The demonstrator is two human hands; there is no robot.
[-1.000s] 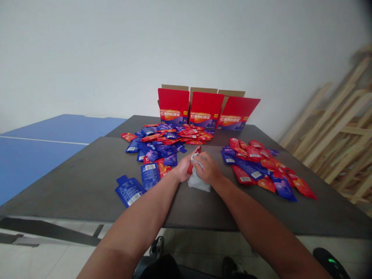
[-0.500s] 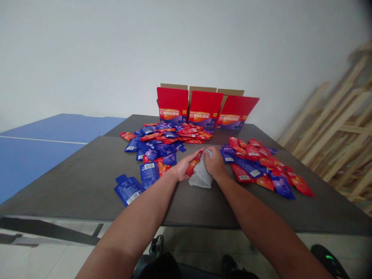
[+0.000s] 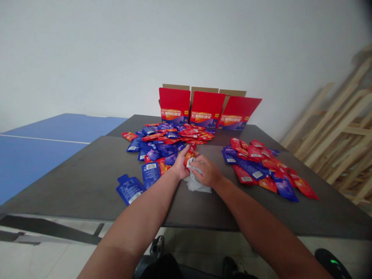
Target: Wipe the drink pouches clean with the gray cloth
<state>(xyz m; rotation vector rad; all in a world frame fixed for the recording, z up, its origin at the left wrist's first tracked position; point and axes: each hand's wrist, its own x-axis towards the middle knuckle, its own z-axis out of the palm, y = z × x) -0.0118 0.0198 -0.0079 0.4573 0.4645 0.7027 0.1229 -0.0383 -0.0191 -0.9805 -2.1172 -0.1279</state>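
My left hand [image 3: 181, 163] is closed around a red pouch [image 3: 190, 152], whose top end points up and away from me. In my right hand [image 3: 209, 173] a thin whitish cloth [image 3: 197, 185] is gripped, pressed against the lower part of that pouch. The cloth's loose end hangs below my fingers toward the table. Left of my left wrist lie a blue pouch [image 3: 150, 175] with a barcode and another blue pouch [image 3: 130, 190]. Part of the red pouch is hidden by the cloth and my fingers.
Three open red cartons [image 3: 175, 101] stand at the back of the dark table [image 3: 87, 174]. Before them is a heap of red and blue pouches [image 3: 162, 135]; a second pile [image 3: 255, 162] lies right. A blue table [image 3: 43, 155] adjoins left. Wooden slats [image 3: 345, 128] lean at right.
My right hand has moved down and left, bringing the cloth from the pouch's top end onto its lower part. The pouch now stands more upright in my left hand.
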